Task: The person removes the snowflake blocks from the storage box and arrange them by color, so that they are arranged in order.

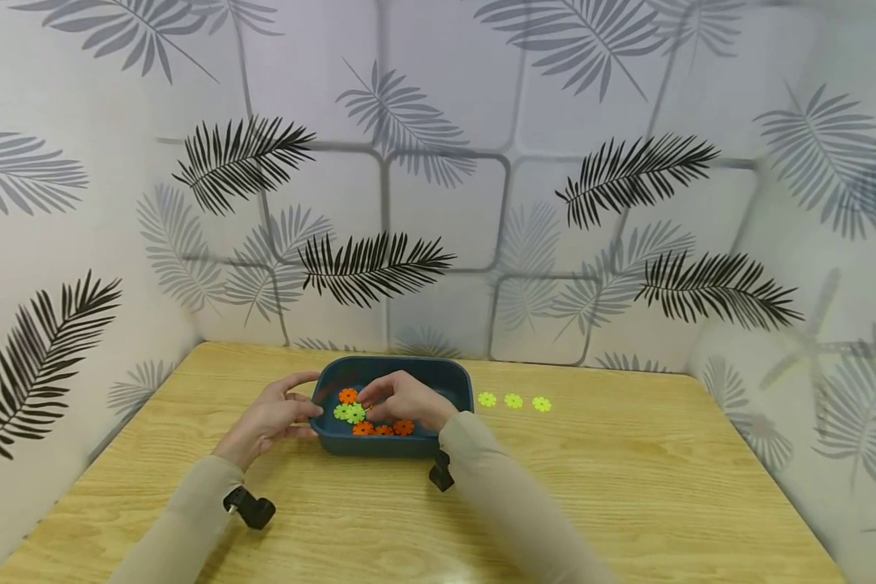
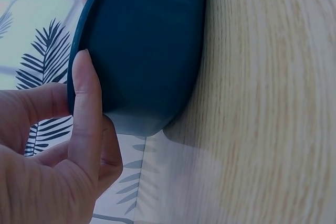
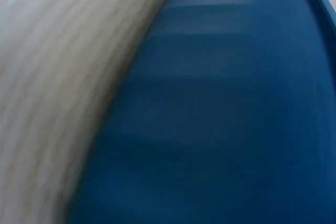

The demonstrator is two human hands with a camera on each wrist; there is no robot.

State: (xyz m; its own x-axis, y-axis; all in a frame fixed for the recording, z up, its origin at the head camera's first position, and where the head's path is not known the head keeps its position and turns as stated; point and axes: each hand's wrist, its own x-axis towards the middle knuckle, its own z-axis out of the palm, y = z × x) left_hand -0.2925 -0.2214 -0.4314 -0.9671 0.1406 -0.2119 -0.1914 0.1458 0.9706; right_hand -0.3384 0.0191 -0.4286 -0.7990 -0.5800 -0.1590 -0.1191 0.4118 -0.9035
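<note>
A dark blue rectangular tub (image 1: pixel 390 445) sits on the table with several orange and light green notched plastic discs inside. My left hand (image 1: pixel 277 412) grips the tub's left end, the thumb on the outer wall and a finger at the rim (image 2: pixel 75 40). Over the tub's inside, my right hand (image 1: pixel 407 399) reaches down with bent fingers. Its fingertips are right by a green disc (image 1: pixel 355 414) and close to an orange disc (image 1: pixel 347 395); I cannot tell whether they pinch one. The right wrist view shows only the tub's outer wall (image 3: pixel 210 119), the hand hidden behind it.
Three yellow-green discs lie in a row right of the tub: a near one (image 1: pixel 487 399), a middle one (image 1: pixel 513 401) and a far one (image 1: pixel 542 404). The wooden table (image 1: pixel 628 470) meets a leaf-patterned wall (image 1: pixel 438 316) behind the tub.
</note>
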